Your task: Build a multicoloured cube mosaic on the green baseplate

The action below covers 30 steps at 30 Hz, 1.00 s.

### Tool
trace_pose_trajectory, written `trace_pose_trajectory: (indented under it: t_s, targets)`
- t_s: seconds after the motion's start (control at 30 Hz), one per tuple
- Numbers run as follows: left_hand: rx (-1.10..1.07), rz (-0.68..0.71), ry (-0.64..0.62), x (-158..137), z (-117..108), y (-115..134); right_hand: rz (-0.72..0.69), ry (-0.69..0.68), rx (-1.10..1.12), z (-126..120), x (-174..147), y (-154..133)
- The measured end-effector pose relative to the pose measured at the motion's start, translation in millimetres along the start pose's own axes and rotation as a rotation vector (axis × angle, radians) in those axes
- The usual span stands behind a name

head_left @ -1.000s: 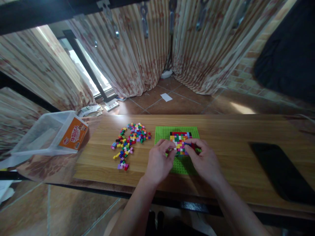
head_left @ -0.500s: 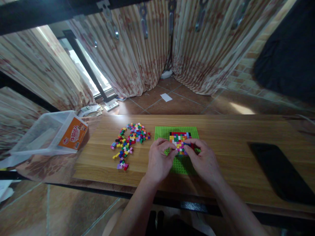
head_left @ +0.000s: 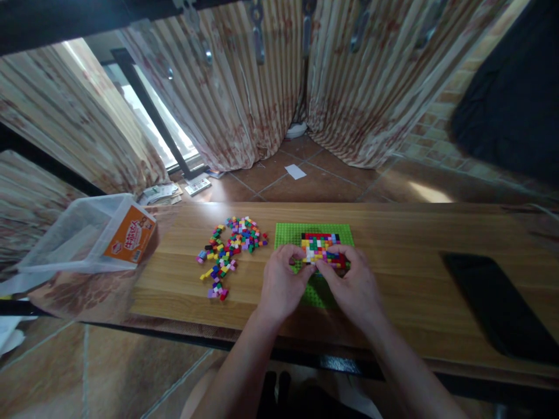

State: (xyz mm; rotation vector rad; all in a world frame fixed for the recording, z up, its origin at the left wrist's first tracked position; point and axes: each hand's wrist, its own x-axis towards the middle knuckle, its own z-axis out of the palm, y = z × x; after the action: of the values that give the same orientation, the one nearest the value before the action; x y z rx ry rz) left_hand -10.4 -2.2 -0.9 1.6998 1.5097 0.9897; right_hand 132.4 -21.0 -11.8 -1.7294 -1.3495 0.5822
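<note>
A multicoloured block of small toy bricks (head_left: 321, 243) sits on a green studded baseplate (head_left: 288, 231) on the table. My left hand (head_left: 283, 282) is at its left side, with index finger and thumb curled in against the near left corner. From the right, my right hand (head_left: 354, 282) grips the block, its thumb along the near edge and its index finger over the right part. The fingers cover the near corners, so any single small brick between them cannot be made out. Loose toy bricks (head_left: 244, 235) lie scattered left of the baseplate.
A clear plastic box (head_left: 82, 233) with an orange label stands at the table's left end. On the right lies a black phone-like slab (head_left: 498, 305). The wooden tabletop (head_left: 414, 233) has its near edge below my forearms. Curtains (head_left: 244, 105) hang beyond it.
My right thumb has slid left along the block's near edge, closer to my left thumb. My right hand has shifted slightly left, while my left hand stays nearly in place.
</note>
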Motion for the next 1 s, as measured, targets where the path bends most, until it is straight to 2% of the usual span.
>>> trace_pose_trajectory:
  t_s: [0.77, 1.0]
  targets:
    - [0.011, 0.018, -0.007, -1.7, 2.9, -1.1, 0.128, 0.016, -0.044, 2.4, 3.8, -9.7]
    - [0.031, 0.013, -0.009, -2.2, 1.9, 1.0, 0.107, 0.031, -0.026, 3.8, 3.7, -9.8]
